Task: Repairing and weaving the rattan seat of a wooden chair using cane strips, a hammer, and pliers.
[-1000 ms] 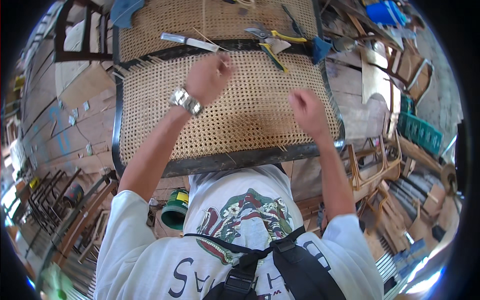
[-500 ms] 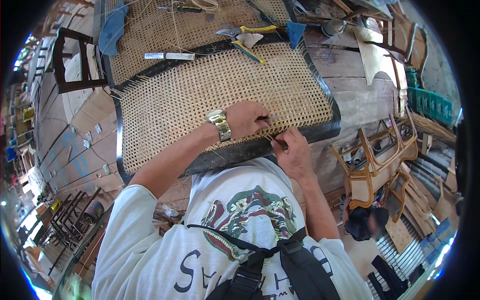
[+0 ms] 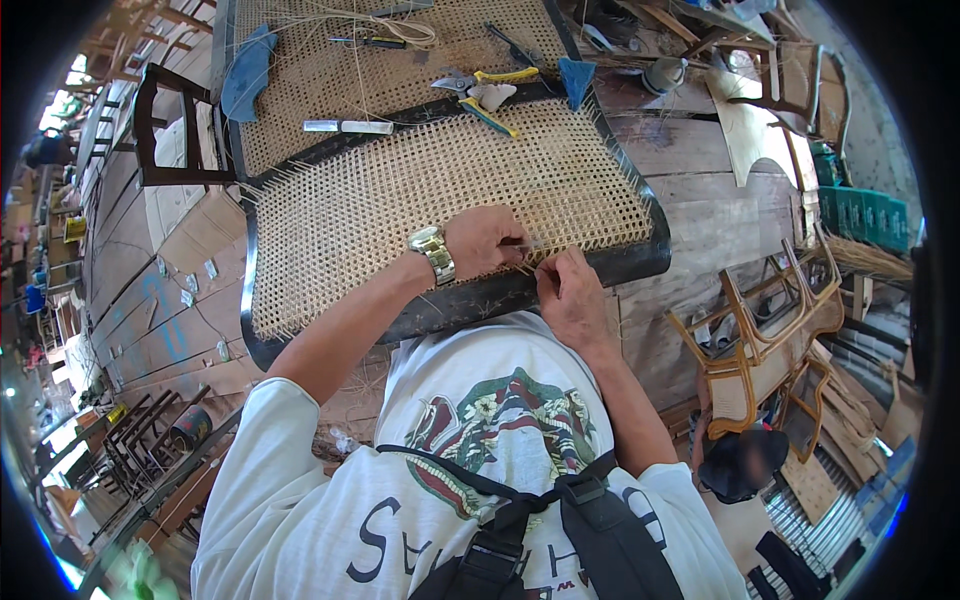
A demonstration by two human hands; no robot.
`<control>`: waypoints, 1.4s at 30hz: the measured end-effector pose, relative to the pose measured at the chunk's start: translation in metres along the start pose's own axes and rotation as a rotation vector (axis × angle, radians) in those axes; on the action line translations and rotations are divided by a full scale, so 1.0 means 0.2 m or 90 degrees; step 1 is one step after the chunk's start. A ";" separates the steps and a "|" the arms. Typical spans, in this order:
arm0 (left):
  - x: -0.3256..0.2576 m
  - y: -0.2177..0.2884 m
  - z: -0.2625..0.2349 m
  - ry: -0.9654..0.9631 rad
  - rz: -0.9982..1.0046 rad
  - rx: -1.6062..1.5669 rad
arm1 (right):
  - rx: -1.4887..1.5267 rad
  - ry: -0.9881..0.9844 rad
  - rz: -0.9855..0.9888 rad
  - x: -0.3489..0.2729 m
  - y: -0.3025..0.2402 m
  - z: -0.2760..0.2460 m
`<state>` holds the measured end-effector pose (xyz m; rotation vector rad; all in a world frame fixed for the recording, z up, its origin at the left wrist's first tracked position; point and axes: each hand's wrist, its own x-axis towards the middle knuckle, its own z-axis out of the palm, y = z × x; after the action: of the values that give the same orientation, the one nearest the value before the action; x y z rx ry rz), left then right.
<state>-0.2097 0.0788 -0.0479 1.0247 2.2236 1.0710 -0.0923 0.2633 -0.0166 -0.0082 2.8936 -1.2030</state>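
A woven cane panel (image 3: 440,190) in a black frame (image 3: 420,318) lies in front of me, its near edge against my shirt. My left hand (image 3: 487,240), with a metal-banded watch (image 3: 432,254) on its wrist, is curled over the weave near that edge. Its fingers are closed around something small I cannot make out. Close beside it on the right, my right hand (image 3: 572,298) pinches at the frame's inner edge, where a thin cane strand (image 3: 525,267) shows between the two hands. The pinching fingertips partly hide the strand's end.
Across the panel lie yellow-handled pruning shears (image 3: 487,100), a knife with a white handle (image 3: 348,127), a screwdriver (image 3: 368,42), a coil of cane (image 3: 400,30) and blue scraps (image 3: 250,75). A wooden chair frame (image 3: 760,330) and a person in a dark hat (image 3: 735,465) are at right.
My right hand's fingers have closed together more and sit nearer my left hand. My left hand stays at nearly the same spot on the weave. The whole view has shifted slightly.
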 end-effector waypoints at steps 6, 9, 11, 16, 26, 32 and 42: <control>0.01 0.04 -0.01 -0.067 0.043 -0.008 | -0.087 0.010 -0.092 0.00 0.01 0.01; 0.02 0.05 -0.01 -0.069 0.063 0.042 | -0.130 0.017 -0.121 0.01 0.00 0.00; 0.01 0.04 0.01 -0.068 0.109 0.085 | -0.115 0.034 -0.142 0.02 0.00 0.00; -0.07 0.06 0.07 0.036 0.136 0.078 | -0.094 0.017 -0.123 0.04 0.01 -0.02; -0.05 0.02 0.05 0.025 0.149 0.024 | 0.045 -0.018 -0.104 0.05 0.04 -0.05; -0.01 0.07 0.02 -0.033 0.169 0.107 | 0.186 -0.044 -0.042 0.06 0.07 -0.12; -0.06 0.22 0.04 -0.069 0.088 0.269 | 0.231 -0.034 -0.092 0.05 0.12 -0.13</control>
<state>-0.1786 0.0915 -0.0165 1.3907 2.3706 0.5875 -0.1029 0.2988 -0.0145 -0.2455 2.6238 -1.7057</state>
